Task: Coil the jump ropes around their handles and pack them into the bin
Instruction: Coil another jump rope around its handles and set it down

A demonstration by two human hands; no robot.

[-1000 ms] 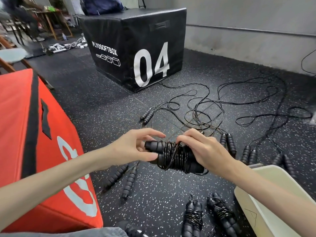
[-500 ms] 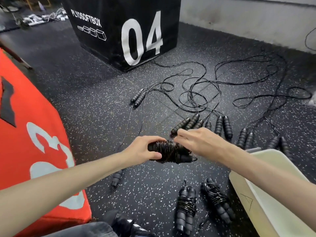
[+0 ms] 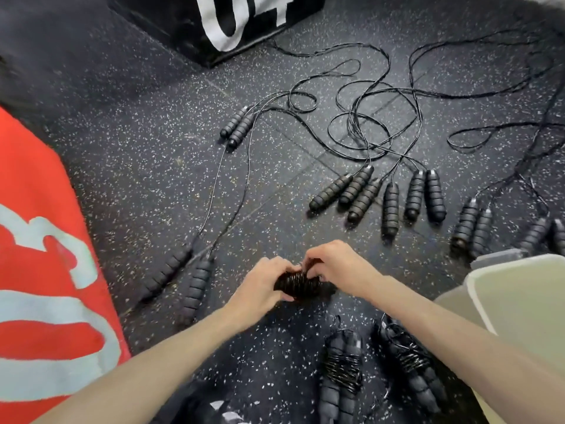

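The coiled jump rope (image 3: 301,286) sits between both hands just above the speckled floor (image 3: 146,166), its two handles side by side with black cord wound tight around their middle. The left hand (image 3: 263,284) has its fingers curled round the bundle's left end, thumb underneath. The right hand (image 3: 339,269) pinches the cord at the top of the coil with curled fingertips, its palm over the bundle's right end.

Just below and to the right of the grip lie two finished bundles (image 3: 342,371), handles paired and cord wrapped round, side by side on the floor. Beyond those to the right, the pale bin (image 3: 477,289) shows its rim and near wall. To the left of the grip a loose pair of handles (image 3: 183,278) lies with its cord running up the floor to another pair (image 3: 238,127). Above and to the right of the grip a row of unwound handles (image 3: 391,197) fans out, their cords tangled in loops (image 3: 382,117) further off. A red padded box (image 3: 36,270) fills the left side, and a black box (image 3: 220,22) with white numerals stands at the far end
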